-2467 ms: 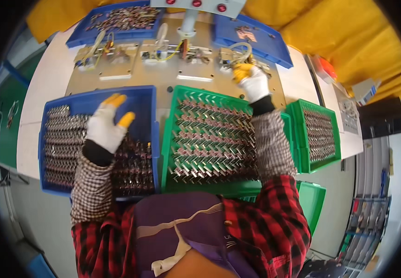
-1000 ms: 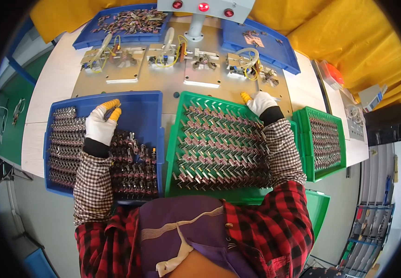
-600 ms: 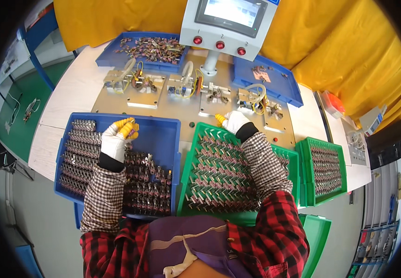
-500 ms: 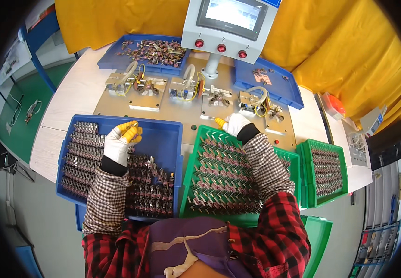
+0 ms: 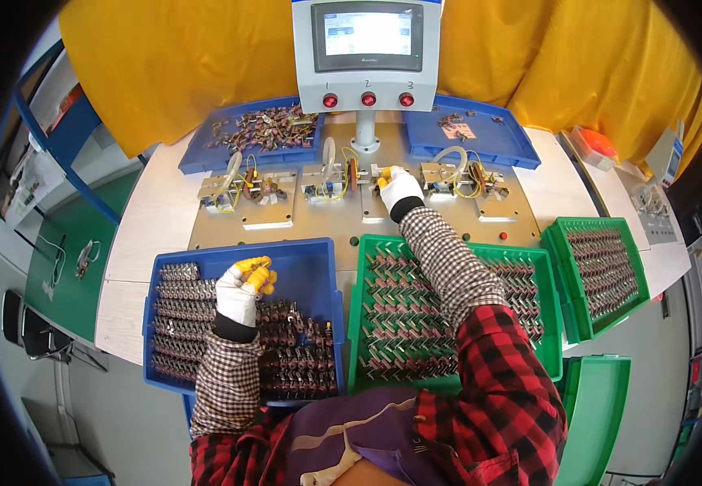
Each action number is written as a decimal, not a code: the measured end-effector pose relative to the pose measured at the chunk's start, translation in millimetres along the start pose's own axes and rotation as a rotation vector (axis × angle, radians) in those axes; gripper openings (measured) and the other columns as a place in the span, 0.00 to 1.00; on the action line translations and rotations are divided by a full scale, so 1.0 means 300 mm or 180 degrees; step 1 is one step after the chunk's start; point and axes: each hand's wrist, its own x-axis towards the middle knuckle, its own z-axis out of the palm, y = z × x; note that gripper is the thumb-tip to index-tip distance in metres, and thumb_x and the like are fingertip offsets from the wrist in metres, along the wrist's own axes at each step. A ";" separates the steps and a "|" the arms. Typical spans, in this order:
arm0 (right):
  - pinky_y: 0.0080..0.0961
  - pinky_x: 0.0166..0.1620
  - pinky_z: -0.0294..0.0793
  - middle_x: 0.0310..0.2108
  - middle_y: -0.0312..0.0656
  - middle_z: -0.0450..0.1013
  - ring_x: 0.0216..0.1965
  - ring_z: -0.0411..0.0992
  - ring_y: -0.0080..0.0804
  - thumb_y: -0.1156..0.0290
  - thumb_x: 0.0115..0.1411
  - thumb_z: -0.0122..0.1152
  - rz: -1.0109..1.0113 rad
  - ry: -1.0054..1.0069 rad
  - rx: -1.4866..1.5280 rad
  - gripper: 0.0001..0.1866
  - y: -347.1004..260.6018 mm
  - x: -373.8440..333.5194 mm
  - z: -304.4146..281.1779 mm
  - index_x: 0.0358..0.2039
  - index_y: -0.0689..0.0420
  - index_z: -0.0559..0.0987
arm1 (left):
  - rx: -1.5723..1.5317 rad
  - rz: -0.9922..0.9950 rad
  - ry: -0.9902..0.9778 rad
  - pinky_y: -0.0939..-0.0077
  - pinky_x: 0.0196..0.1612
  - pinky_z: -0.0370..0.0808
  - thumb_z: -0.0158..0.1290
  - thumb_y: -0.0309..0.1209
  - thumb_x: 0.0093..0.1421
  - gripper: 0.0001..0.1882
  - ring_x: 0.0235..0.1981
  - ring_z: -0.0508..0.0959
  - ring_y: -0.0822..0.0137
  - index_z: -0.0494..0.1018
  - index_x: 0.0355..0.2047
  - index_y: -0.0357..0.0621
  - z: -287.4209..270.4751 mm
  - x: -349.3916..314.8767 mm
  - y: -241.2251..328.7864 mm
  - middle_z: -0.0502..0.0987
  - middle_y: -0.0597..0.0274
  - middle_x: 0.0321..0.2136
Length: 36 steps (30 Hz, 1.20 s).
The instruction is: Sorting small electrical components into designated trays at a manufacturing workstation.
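Note:
My left hand, in a white glove with yellow fingertips, hovers over the blue tray of small metal parts in rows. Its fingers are curled together, and whatever they may hold is too small to make out. Farther off, my right hand, gloved alike, is at the middle fixture on the metal plate. The fingers there are bent and pinched together, hiding what lies between them. Below my right forearm sits a green tray with slanted rows of small parts.
Two similar fixtures flank the middle one: a left fixture and a right fixture. Behind them stand a blue tray of loose parts, a screen on a post with red buttons, and another blue tray. Stacked green trays stand right.
My right hand has moved away from me, from the front of the middle fixture's plate up to the fixture. The left hand stays over the blue tray, fingers still curled. The view has shifted.

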 end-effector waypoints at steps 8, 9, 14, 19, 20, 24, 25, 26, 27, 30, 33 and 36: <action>0.28 0.34 0.70 0.26 0.45 0.74 0.28 0.71 0.41 0.72 0.46 0.55 0.0271 -0.0177 0.0269 0.06 -0.054 -0.007 -0.088 0.27 0.59 0.76 | -0.0062 0.0101 0.0041 0.87 0.21 0.69 0.52 0.20 0.51 0.09 0.19 0.72 0.72 0.72 0.34 0.34 0.003 -0.007 -0.005 0.74 0.54 0.22; 0.28 0.35 0.70 0.27 0.45 0.74 0.29 0.71 0.41 0.72 0.47 0.55 0.0355 -0.0275 0.0369 0.07 -0.063 -0.008 -0.096 0.27 0.58 0.76 | -0.0078 0.0123 0.0034 0.87 0.21 0.69 0.52 0.20 0.51 0.09 0.19 0.72 0.72 0.72 0.34 0.34 -0.005 -0.010 -0.008 0.74 0.54 0.22; 0.20 0.33 0.70 0.29 0.43 0.73 0.27 0.70 0.30 0.77 0.46 0.56 0.0422 0.0866 0.2355 0.14 0.157 0.162 -0.120 0.37 0.58 0.74 | 0.0081 0.0026 -0.0191 0.87 0.21 0.70 0.52 0.19 0.50 0.09 0.20 0.72 0.71 0.72 0.34 0.34 0.014 -0.015 -0.003 0.74 0.54 0.22; 0.17 0.32 0.70 0.29 0.41 0.73 0.27 0.69 0.27 0.79 0.46 0.58 0.0427 0.0145 0.2271 0.20 0.003 0.049 -0.256 0.42 0.56 0.73 | 0.0196 0.0154 0.0075 0.87 0.19 0.68 0.51 0.20 0.50 0.13 0.19 0.72 0.71 0.70 0.38 0.35 0.024 -0.016 -0.014 0.73 0.55 0.20; 0.18 0.32 0.70 0.29 0.41 0.73 0.27 0.69 0.28 0.78 0.45 0.58 0.0119 -0.0099 0.2074 0.20 -0.019 0.023 -0.253 0.42 0.56 0.73 | 0.0251 0.0141 -0.0066 0.87 0.19 0.68 0.51 0.20 0.50 0.15 0.19 0.72 0.71 0.69 0.40 0.36 0.033 -0.006 -0.005 0.73 0.55 0.21; 0.20 0.31 0.71 0.26 0.40 0.72 0.26 0.69 0.29 0.77 0.45 0.59 -0.1263 -0.1173 0.1603 0.20 -0.190 -0.170 -0.205 0.42 0.54 0.73 | 0.0234 -0.0275 -0.0040 0.85 0.21 0.71 0.51 0.24 0.53 0.17 0.22 0.74 0.71 0.66 0.44 0.37 0.043 0.004 0.023 0.73 0.55 0.25; 0.19 0.28 0.70 0.26 0.40 0.72 0.24 0.69 0.29 0.76 0.46 0.59 -0.2197 -0.1160 0.1258 0.17 -0.287 -0.231 -0.221 0.40 0.56 0.74 | 0.0237 -0.0338 0.0109 0.85 0.21 0.71 0.51 0.24 0.53 0.17 0.22 0.74 0.71 0.66 0.44 0.37 0.027 0.001 0.013 0.73 0.55 0.25; 0.19 0.26 0.70 0.26 0.40 0.72 0.22 0.69 0.29 0.75 0.48 0.58 -0.3125 -0.1095 0.0923 0.15 -0.387 -0.308 -0.227 0.39 0.58 0.75 | 0.0114 -0.0409 0.0044 0.85 0.22 0.71 0.50 0.25 0.54 0.17 0.23 0.74 0.71 0.65 0.45 0.36 0.009 -0.003 -0.001 0.73 0.55 0.25; 0.19 0.26 0.70 0.26 0.40 0.72 0.22 0.69 0.29 0.75 0.48 0.58 -0.3149 -0.1147 0.0954 0.15 -0.446 -0.367 -0.234 0.39 0.58 0.75 | -0.0028 -0.0428 -0.0099 0.86 0.23 0.71 0.49 0.26 0.55 0.17 0.23 0.74 0.70 0.65 0.45 0.36 0.005 0.004 -0.015 0.73 0.55 0.26; 0.21 0.26 0.70 0.25 0.39 0.70 0.24 0.70 0.32 0.68 0.48 0.58 -0.3544 -0.1234 -0.0117 0.13 -0.547 -0.457 -0.233 0.36 0.55 0.76 | -0.0334 -0.0459 -0.0432 0.86 0.25 0.72 0.48 0.28 0.57 0.17 0.25 0.74 0.70 0.64 0.46 0.35 0.001 0.002 -0.043 0.73 0.55 0.28; 0.26 0.28 0.71 0.25 0.37 0.69 0.26 0.69 0.34 0.65 0.49 0.54 -0.3419 -0.1521 -0.1192 0.12 -0.570 -0.469 -0.227 0.33 0.55 0.76 | -0.0247 -0.0397 -0.0664 0.87 0.28 0.72 0.46 0.30 0.59 0.18 0.27 0.74 0.71 0.63 0.47 0.33 0.019 0.008 -0.079 0.72 0.54 0.32; 0.27 0.28 0.71 0.25 0.37 0.69 0.26 0.70 0.34 0.64 0.49 0.53 -0.3280 -0.1522 -0.1174 0.11 -0.559 -0.468 -0.213 0.32 0.55 0.76 | 0.0054 -0.0346 -0.0721 0.85 0.30 0.72 0.45 0.32 0.59 0.18 0.28 0.74 0.69 0.63 0.47 0.34 0.031 -0.006 -0.065 0.71 0.54 0.34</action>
